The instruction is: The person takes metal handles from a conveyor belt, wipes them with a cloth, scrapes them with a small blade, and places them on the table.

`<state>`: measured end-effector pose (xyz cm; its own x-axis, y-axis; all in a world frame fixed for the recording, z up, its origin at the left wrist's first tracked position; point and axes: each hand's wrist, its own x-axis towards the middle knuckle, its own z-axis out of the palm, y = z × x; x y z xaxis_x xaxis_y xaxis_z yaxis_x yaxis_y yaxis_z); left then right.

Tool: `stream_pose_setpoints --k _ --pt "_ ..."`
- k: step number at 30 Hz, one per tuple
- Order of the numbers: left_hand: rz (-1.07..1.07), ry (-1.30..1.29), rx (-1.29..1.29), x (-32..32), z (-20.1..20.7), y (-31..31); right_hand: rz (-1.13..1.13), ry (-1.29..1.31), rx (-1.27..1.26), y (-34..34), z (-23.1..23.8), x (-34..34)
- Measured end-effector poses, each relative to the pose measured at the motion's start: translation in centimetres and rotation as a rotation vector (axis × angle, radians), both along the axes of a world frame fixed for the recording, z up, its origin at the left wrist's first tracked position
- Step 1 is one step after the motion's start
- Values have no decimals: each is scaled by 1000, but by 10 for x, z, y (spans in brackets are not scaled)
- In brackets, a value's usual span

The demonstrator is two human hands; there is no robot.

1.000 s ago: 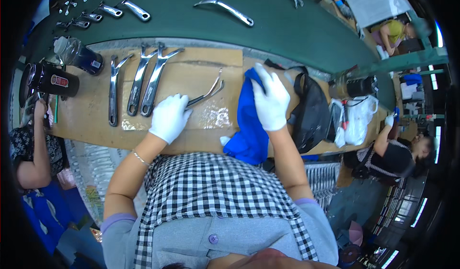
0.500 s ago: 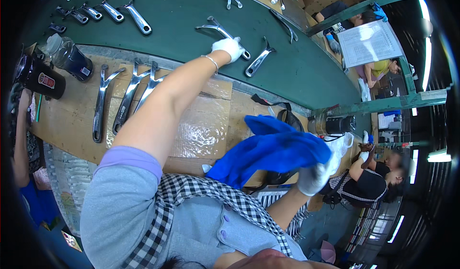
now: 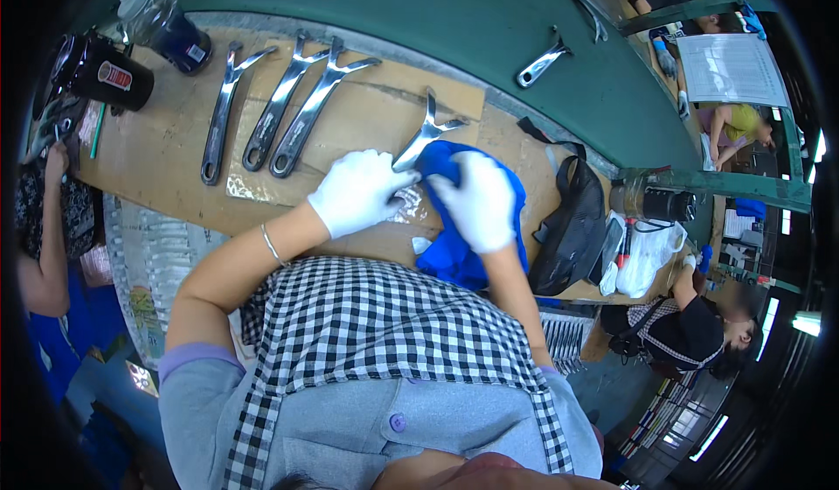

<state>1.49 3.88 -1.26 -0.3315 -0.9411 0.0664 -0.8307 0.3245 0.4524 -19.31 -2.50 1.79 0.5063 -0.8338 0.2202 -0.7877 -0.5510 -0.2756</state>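
My left hand (image 3: 357, 195), in a white glove, grips the lower end of a shiny metal wrench-shaped part (image 3: 423, 136) that lies on the cardboard-covered bench (image 3: 166, 154). My right hand (image 3: 479, 202), also gloved, presses a blue cloth (image 3: 454, 254) against the same part. The forked end of the part sticks out above both hands. A clear plastic sheet (image 3: 253, 189) lies under my left hand.
Three more shiny parts (image 3: 280, 114) lie side by side at the left. Another part (image 3: 542, 62) rests on the green table (image 3: 454, 27) behind. A black bag (image 3: 572, 228) sits right of the cloth, dark bottles (image 3: 109, 75) at far left. Other people work at both sides.
My left hand reached out to the green table, took a metal part and brought it back to the bench. My right hand swung the blue cloth back onto it.
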Motion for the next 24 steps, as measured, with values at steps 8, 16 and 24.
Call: stream_pose_setpoints --k 8,16,24 --pt "296 87 -21 -2 -9 28 -349 -367 107 -43 12 8" --pt "332 60 -136 -6 -25 21 -67 133 91 -53 -10 88" --pt "344 28 -89 -6 -26 14 -140 54 148 -105 -20 70"
